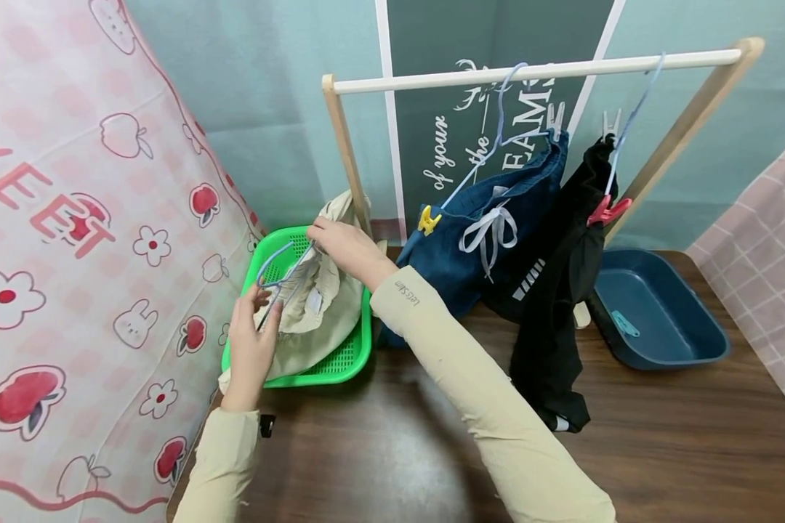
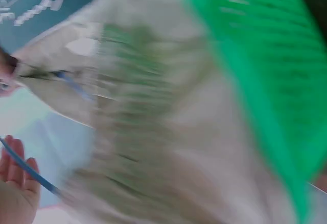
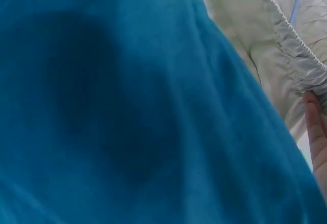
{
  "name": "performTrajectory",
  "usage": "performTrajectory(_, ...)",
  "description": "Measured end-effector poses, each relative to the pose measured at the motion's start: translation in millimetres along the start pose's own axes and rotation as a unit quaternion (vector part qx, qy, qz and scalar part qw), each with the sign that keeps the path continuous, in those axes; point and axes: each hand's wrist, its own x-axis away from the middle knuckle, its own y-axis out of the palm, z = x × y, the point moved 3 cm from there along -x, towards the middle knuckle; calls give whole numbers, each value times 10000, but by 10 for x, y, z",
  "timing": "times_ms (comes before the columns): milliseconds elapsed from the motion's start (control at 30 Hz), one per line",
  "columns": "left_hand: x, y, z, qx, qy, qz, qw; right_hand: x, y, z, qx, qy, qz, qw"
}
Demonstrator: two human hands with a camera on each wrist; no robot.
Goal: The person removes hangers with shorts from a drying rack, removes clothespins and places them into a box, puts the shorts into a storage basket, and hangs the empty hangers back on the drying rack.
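Observation:
A pair of beige pants [image 1: 327,319] with a gathered waistband lies partly in the green basket [image 1: 349,370]. A blue hanger [image 1: 275,280] runs into the waistband. My right hand [image 1: 349,250] pinches the waistband at the hanger's far end; in the right wrist view its fingers [image 3: 316,127] show at the waistband's edge. My left hand [image 1: 251,345] is beside the near side of the waistband, thumb and fingers apart. In the left wrist view the hanger's arm crosses in front of its straight fingers [image 2: 18,175]. That view is blurred.
A rack [image 1: 425,81] holds blue pants [image 1: 458,240] with a yellow clip [image 1: 427,220] and black pants [image 1: 549,290] with a red clip [image 1: 608,211], both on hangers. At right a dark blue basin [image 1: 667,319] contains a light blue clip [image 1: 624,325]. A patterned curtain [image 1: 105,290] hangs at left.

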Motion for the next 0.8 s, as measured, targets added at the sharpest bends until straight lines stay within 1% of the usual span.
performTrajectory(33,-56,19,53,66,-63,-109,9999,-2,-1,2,4,15,8,10000)
performTrajectory(100,-150,54,146,47,-109,-291,9995,-5,-6,4,-11,49,18,10000)
performTrajectory(167,-215,86,211,-135,-46,-326,9994,-9,-7,10,-36,109,38,9999)
performTrajectory(233,-258,111,262,-360,113,-245,9990,-10,-15,16,-72,175,64,9998)
performTrajectory(267,-272,121,280,-422,168,-145,9989,-11,-20,22,-88,216,98,9997)
performTrajectory(333,-298,135,287,-408,109,100,9991,-20,-31,34,-176,337,168,9991)
performTrajectory(433,-319,143,272,-133,-240,425,9987,-42,-44,70,-413,665,327,9964)
performTrajectory(500,-327,145,252,69,-477,652,9967,-57,-60,98,-636,899,416,9930)
performTrajectory(533,-327,143,245,135,-547,747,9956,-66,-68,110,-707,968,465,9917)
performTrajectory(600,-328,141,233,180,-576,959,9936,-83,-89,126,-766,1012,598,9901)
performTrajectory(667,-329,135,230,243,-512,1166,9916,-97,-128,132,-694,983,775,9897)
performTrajectory(733,-329,123,238,242,-422,1380,9892,-110,-180,135,-530,918,980,9895)
performTrajectory(800,-317,109,250,272,-417,1570,9863,-107,-244,142,-363,971,1119,9883)
